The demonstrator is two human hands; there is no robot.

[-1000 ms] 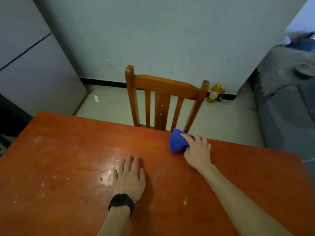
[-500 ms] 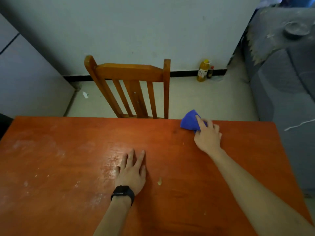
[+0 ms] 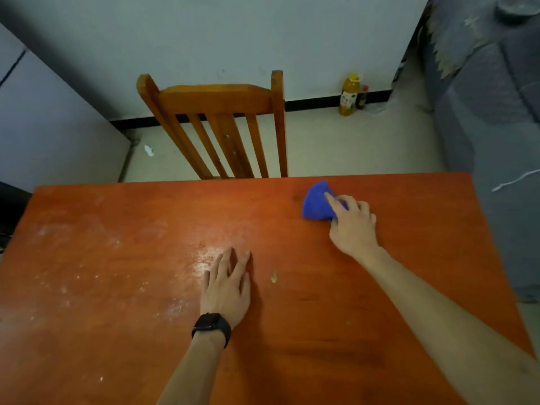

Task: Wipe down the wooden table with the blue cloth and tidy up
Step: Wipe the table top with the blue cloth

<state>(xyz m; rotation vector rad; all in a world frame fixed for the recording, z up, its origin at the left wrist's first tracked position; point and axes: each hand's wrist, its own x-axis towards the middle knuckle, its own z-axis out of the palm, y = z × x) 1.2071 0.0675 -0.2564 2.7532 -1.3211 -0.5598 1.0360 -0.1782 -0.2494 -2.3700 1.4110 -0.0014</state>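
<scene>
**Blue cloth held at the far right of the table**

The blue cloth (image 3: pixel 315 204) is bunched on the wooden table (image 3: pixel 365 331), near its far edge and to the right of the chair (image 3: pixel 219 100). It is gripped by the right hand (image 3: pixel 352 226), with the index finger laid over it and the thumb tucked beneath. The left hand (image 3: pixel 226 290) is laid flat near the middle, fingers straight and slightly spread, nothing held. White residue (image 3: pixel 204 258) is seen just beside its fingertips, and a small crumb (image 3: pixel 274 277) to its right.

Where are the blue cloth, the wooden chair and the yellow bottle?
blue cloth (image 3: pixel 315 203): head view, its bare left part.
wooden chair (image 3: pixel 216 99): head view, top rail of its back.
yellow bottle (image 3: pixel 349 96): head view, its label.
</scene>
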